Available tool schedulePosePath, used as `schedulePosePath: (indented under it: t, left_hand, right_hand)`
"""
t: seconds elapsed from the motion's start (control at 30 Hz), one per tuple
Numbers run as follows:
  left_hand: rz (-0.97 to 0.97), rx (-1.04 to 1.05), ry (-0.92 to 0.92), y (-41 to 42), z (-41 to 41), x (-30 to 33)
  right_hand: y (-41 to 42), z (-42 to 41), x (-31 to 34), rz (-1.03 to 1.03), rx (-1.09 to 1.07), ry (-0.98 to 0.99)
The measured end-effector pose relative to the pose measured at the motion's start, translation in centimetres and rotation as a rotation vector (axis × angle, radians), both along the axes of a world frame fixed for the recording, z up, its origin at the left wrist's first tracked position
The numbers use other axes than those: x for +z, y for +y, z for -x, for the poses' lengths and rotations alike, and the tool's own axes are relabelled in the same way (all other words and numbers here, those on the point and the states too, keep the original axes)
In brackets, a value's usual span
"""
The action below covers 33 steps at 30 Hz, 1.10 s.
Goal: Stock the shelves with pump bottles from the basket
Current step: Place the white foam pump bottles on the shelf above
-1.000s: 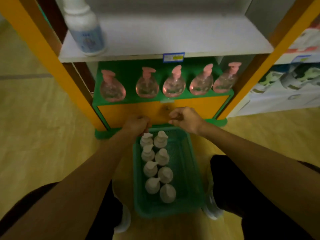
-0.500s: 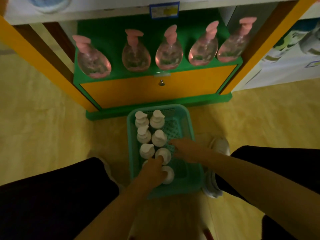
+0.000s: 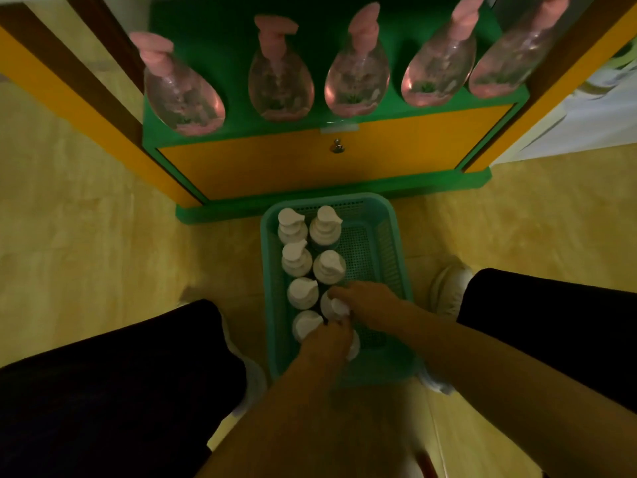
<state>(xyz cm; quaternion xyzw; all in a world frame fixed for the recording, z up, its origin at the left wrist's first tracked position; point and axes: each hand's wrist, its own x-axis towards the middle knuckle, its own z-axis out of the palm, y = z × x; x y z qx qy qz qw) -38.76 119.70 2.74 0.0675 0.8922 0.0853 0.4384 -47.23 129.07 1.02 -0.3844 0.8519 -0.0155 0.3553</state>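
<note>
A teal plastic basket (image 3: 396,236) sits on the floor between my knees. Several white pump bottles (image 3: 292,225) stand in two rows along its left side. My left hand (image 3: 325,343) is down in the near end of the basket, fingers curled over the nearest bottle of the right row (image 3: 354,343), most of which it hides. My right hand (image 3: 368,305) reaches in from the right and holds the pump head of the bottle just beyond it (image 3: 336,307). The green bottom shelf (image 3: 241,131) carries several clear pink pump bottles (image 3: 281,81) in a row.
Below the green shelf is an orange cabinet door (image 3: 275,167) with a small metal knob (image 3: 337,146). Yellow shelf posts (image 3: 86,122) stand on both sides. My white shoe (image 3: 448,288) sits right of the basket. The right half of the basket holds no bottles.
Both hands dropped from the cabinet front into the basket and closed on two near bottles. The view tilted down and moved closer.
</note>
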Motion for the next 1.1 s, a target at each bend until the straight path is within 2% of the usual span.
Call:
schedulePosePath:
  t: [0.27, 0.4, 0.5, 0.67, 0.83, 0.97, 1.03, 1.1]
  left_hand:
    - [-0.018, -0.067, 0.069, -0.2, -0.6, -0.8]
    - [-0.025, -0.092, 0.059, 0.0, -0.6, -0.4]
    - [-0.082, -0.022, 0.056, 0.1, -0.2, 0.2]
    - [-0.246, 0.154, 0.141, -0.8, 0.5, 2.7]
    - [-0.539, 0.329, 0.304, -2.5, 1.1, 7.4]
    - [-0.765, 0.394, 0.396, -3.9, 2.0, 12.2]
    - [-0.812, 0.424, 0.487, -5.1, 2.6, 15.7]
    - [-0.879, 0.459, 0.589, -6.6, 3.3, 18.9]
  right_hand:
    - [-0.3, 0.1, -0.4, -0.037, 0.004, 0.015]
    - [0.1, 0.3, -0.8, 0.016, -0.183, -0.093]
    - [0.6, 0.7, 0.5, 0.162, -0.356, -0.193]
    - [1.0, 1.6, 3.8, 0.459, -0.533, -0.301]
    - [0.8, 3.3, 8.2, 0.573, -0.534, -0.26]
    - [1.2, 4.7, 14.4, 0.726, -0.61, -0.28]
    - [1.3, 5.1, 18.1, 0.812, -0.687, -0.361]
    - [1.4, 5.5, 21.7, 0.915, -0.744, -0.358]
